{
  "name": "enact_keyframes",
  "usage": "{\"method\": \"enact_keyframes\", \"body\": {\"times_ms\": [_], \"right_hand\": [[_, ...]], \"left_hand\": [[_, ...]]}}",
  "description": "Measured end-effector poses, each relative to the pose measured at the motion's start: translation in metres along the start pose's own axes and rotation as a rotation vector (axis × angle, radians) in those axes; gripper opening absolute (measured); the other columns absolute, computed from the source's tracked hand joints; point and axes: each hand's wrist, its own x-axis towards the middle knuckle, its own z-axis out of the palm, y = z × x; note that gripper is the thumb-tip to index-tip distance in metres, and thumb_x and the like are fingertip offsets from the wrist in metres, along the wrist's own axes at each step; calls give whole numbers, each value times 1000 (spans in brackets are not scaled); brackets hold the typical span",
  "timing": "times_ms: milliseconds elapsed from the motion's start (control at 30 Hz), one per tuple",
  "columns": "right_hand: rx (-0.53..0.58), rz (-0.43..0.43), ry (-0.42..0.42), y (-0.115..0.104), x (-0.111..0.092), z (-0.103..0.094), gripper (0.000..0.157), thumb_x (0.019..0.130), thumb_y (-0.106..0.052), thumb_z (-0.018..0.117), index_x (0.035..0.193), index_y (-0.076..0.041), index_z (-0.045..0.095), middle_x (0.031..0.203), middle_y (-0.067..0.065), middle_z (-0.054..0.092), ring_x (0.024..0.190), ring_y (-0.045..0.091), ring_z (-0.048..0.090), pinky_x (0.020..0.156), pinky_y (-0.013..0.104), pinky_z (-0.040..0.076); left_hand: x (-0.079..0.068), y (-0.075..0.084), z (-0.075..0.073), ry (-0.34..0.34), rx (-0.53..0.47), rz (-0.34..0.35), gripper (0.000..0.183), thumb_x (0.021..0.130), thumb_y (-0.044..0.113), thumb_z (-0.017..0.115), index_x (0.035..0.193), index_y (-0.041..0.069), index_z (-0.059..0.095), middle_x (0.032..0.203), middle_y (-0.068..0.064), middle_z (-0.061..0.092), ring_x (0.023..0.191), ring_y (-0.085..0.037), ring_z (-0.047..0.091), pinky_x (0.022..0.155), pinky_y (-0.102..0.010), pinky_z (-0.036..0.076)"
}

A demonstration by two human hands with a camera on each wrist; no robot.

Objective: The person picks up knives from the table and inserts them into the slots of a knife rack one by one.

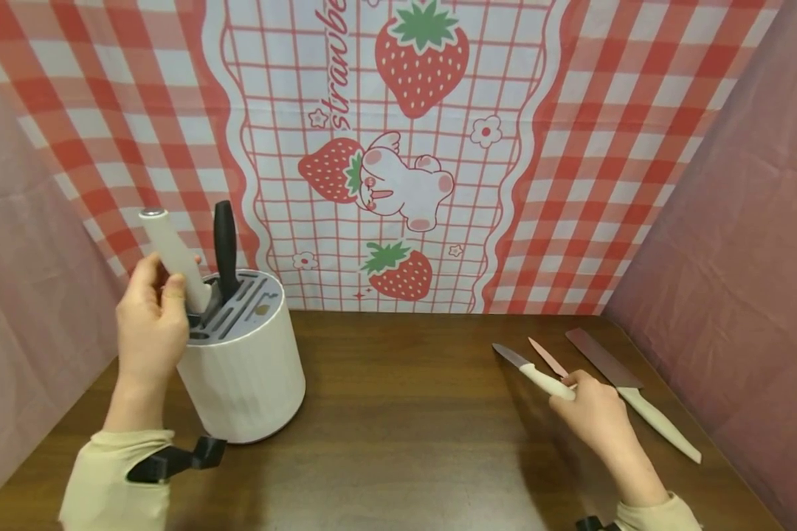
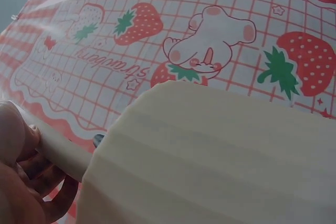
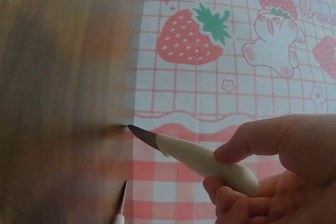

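At the left stands a white ribbed knife block (image 1: 249, 391) with a grey slotted top. My left hand (image 1: 147, 328) pinches the white handle (image 1: 178, 258) of a knife between thumb and fingers; it leans over the slots, its blade mostly hidden. In the left wrist view the block's wall hides much of this knife. My right hand (image 1: 594, 409) holds a paring knife (image 3: 205, 163) by its cream handle, blade pointing away to the left. Beside it lies a second small knife with a pinkish blade (image 1: 547, 357), its handle behind the hand in the head view.
A black handle (image 1: 225, 243) stands upright in the block. On the wooden table (image 1: 398, 428), a cleaver (image 1: 660, 424) with a cream handle lies at the far right. A strawberry-print cloth (image 1: 398, 184) hangs behind, with pink cloth at both sides.
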Motion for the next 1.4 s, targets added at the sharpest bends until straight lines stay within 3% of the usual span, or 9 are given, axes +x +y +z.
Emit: {"method": "enact_keyframes", "body": {"times_ms": [133,200,533,867,1067,1133,1333,1400], "right_hand": [[9,7,8,-1,0,-1,42,74,-19,57,105,9,56,79,20,61,61,25,51,50,34,38],[11,5,17,-2,0,-1,42,74,-19,57,105,10,55,79,21,61,61,24,50,50,33,37],[11,-4,22,-3,-1,-3,42,76,-19,57,106,10,55,81,21,61,61,24,50,51,34,37],[12,-35,63,-4,-1,-3,40,75,-17,58,106,10,56,77,17,61,59,22,47,51,32,35],[8,-34,77,-5,-3,-3,39,75,-16,58,105,9,57,77,15,61,58,22,46,52,32,35],[6,-37,82,-5,-3,-3,39,75,-16,58,105,8,57,78,16,62,59,22,47,52,33,35],[2,-42,90,-5,-2,-2,39,74,-16,58,104,8,57,79,17,62,60,23,48,53,34,37],[7,-39,86,-4,-2,-2,39,74,-16,58,104,8,57,80,18,62,60,23,48,53,34,36]], "left_hand": [[-1,-2,2,-40,24,-13,32,94,12,45,124,2,49,100,-13,57,79,-2,43,68,-14,35],[-2,-4,3,-51,32,-13,32,94,12,45,124,1,49,101,-18,57,78,-2,42,68,-14,35],[-6,-12,7,-54,63,-6,31,94,12,45,121,-2,50,96,-20,57,76,3,43,67,-12,35],[-3,-13,9,-86,81,-17,33,94,15,45,124,0,49,102,-20,58,79,1,44,68,-13,36],[0,-14,10,-101,102,-21,34,94,15,45,125,0,49,105,-22,59,84,-18,51,68,-16,36],[1,-13,11,-108,102,-20,34,95,15,44,125,0,49,106,-23,58,86,-28,52,68,-19,37],[4,-13,12,-130,93,-27,34,95,16,43,124,-1,50,109,-25,57,88,-35,52,77,-45,43],[6,-12,12,-134,100,-32,33,95,17,44,122,-1,50,109,-25,57,88,-35,52,79,-49,43]]}}
